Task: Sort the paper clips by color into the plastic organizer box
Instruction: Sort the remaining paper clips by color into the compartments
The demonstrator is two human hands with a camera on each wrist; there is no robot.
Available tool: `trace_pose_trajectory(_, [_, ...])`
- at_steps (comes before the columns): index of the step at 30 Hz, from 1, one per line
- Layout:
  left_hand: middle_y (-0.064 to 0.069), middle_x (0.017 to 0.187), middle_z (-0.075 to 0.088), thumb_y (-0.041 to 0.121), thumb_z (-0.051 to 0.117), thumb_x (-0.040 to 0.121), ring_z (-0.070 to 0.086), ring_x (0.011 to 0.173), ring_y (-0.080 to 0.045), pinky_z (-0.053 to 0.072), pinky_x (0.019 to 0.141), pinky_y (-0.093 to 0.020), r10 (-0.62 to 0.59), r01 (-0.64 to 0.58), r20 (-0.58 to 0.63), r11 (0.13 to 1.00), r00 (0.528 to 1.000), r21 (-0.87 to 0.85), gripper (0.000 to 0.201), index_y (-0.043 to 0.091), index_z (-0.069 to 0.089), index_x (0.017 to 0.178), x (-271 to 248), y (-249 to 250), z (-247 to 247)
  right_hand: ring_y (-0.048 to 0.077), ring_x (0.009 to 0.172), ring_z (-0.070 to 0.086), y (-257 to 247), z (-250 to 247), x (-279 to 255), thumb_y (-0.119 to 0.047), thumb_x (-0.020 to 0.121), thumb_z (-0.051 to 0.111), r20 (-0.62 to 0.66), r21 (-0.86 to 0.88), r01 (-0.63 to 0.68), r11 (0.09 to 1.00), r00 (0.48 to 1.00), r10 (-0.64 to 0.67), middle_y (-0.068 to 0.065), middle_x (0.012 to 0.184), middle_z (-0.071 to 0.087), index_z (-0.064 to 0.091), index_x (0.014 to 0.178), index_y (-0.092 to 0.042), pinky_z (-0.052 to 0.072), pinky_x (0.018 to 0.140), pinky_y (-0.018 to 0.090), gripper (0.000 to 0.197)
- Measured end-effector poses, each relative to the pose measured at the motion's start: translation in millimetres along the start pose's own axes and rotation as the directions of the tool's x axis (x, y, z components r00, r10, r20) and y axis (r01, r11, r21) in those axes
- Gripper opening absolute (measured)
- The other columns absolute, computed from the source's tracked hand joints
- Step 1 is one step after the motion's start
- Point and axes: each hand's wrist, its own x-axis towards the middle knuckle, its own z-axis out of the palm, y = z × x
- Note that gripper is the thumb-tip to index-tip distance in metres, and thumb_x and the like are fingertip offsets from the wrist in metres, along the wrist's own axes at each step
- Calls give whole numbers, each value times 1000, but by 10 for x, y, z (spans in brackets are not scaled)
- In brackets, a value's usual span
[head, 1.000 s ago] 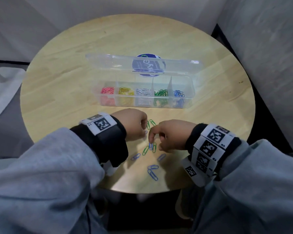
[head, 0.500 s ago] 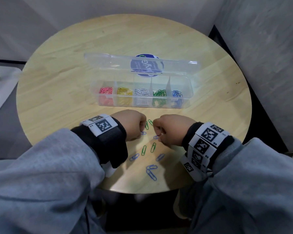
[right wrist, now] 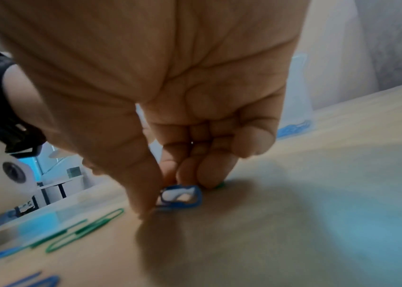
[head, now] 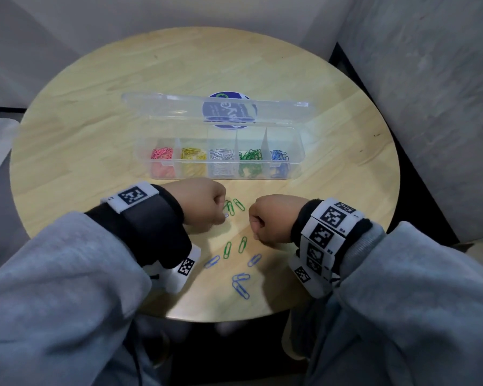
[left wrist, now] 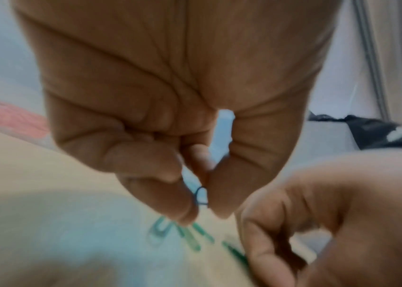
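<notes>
- Clear plastic organizer box (head: 296, 140), lid open, sits at 12 o'clock from our hands on the round pale wooden table (head: 95, 129); its compartments hold pink, yellow, white, green and blue clips.
- Our left hand (head: 200, 201) pinches a small blue wire paper clip (left wrist: 201, 196).
- Our right hand (head: 271, 218) pinches another blue paper clip (right wrist: 180, 197) against the tabletop.
- Loose green paper clips (head: 234, 246) and loose blue paper clips (head: 240, 284) lie at 6 o'clock, between our wrists.

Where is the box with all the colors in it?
In the head view, the plastic organizer box sits open in the middle of the round table, just beyond both hands, with loose green and blue clips lying on the near side.
</notes>
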Motion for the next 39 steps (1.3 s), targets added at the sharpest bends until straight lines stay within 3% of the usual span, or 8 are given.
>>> trace_pose_trajectory(5, [8, 51, 55, 0, 57, 76, 55, 58, -14, 39, 52, -18, 89, -55, 50, 881, 995, -469, 19, 19, 52, 76, -43, -33, -145, 19, 78, 56, 65, -141, -115, -12, 86, 52, -80, 248, 30, 968, 997, -10, 2, 84, 63, 46, 70, -21, 45, 72, 28, 20])
trace_pose_trajectory(9, [2, 55, 58, -8, 37, 87, 52, 44, -7, 38, 49, -16, 51, 1, 67, 787, 996, -617, 37, 20, 61, 87, -40, -48, -193, 19, 57, 60, 219, -211, -176, 8, 87, 40, -88, 753, 23, 658, 994, 66, 7, 66, 58, 45, 75, -15, 53, 52, 24, 27])
trace_pose_trajectory(12, [-1, 60, 56, -7, 37, 86, 52, 46, -7, 39, 44, -11, 17, 36, 84, 808, 996, -588, 34, 16, 59, 74, -65, -45, -180, 16, 52, 54, 305, -233, -213, 9, 88, 36, -60, 859, -5, 513, 992, 110, 6, 64, 51, 46, 79, -15, 46, 45, 21, 28])
trace_pose_trajectory(15, [5, 65, 56, 12, 57, 82, 50, 57, -9, 41, 54, -18, -3, 20, 75, 974, 997, -227, 16, 22, 57, 70, -94, -63, -106, 7, 50, 47, 269, -189, -269, -1, 84, 50, -32, 669, -11, 743, 999, 44, -4, 61, 46, 52, 76, -22, 39, 49, 19, 23])
trace_pose_trajectory(18, [8, 62, 52, 32, 72, 72, 47, 56, -9, 34, 51, -21, -54, 41, 74, 985, 996, 168, 21, 21, 55, 67, -175, -37, -12, 1, 46, 42, 96, -70, -308, -12, 79, 61, 18, 242, 79, 967, 996, -86, -7, 58, 41, 54, 79, -27, 30, 47, 12, 16])
trace_pose_trajectory(28, [0, 77, 65, 35, 73, 71, 56, 68, -20, 38, 56, -21, -65, 7, 125, 909, 990, 417, 29, 14, 69, 89, -167, 94, 295, 19, 81, 47, -116, 121, -170, -21, 82, 62, 109, -64, 188, 980, 978, -180, -6, 76, 44, 61, 96, -19, 37, 69, 28, 15])
trace_pose_trajectory(34, [3, 62, 54, 29, 69, 74, 50, 61, -18, 33, 51, -20, -18, -38, 140, 921, 990, 387, 20, 18, 57, 63, -152, 79, 341, 17, 75, 51, -105, 105, -192, -10, 80, 58, 104, 20, 139, 990, 985, -140, -2, 74, 54, 47, 61, -22, 39, 60, 25, 25])
trace_pose_trajectory(39, [3, 57, 55, 19, 65, 75, 48, 54, -14, 40, 54, -18, 8, -6, 164, 1000, 986, -13, 20, 18, 53, 58, -196, -80, 174, 4, 43, 52, 64, -14, -215, 6, 79, 57, -41, 585, 36, 810, 999, -15, -5, 53, 55, 50, 63, -17, 45, 51, 21, 29])
